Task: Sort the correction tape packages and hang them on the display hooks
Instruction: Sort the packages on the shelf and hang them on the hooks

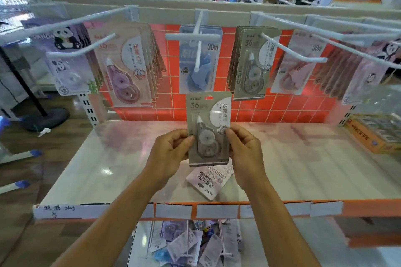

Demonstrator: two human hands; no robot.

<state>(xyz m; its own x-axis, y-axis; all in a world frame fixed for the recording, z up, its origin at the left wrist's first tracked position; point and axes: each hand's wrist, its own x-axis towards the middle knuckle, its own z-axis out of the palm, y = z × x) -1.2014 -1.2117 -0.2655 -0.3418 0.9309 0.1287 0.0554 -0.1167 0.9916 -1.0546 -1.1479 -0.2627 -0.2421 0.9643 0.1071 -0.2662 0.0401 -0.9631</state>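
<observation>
Grey package (208,115), upright, hole uppermost; fingers of left hand (171,151) and right hand (243,154) clamped on its edges. Lay below-left of grey stack (253,65); right hand nearer.

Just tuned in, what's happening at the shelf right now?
A person holds a grey correction tape package upright in front of the display, with the left hand and right hand pinching its side edges. It is not hung yet. A matching grey stack hangs up and to the right. A face-down package lies on the white shelf, and a loose pile sits below.
</observation>
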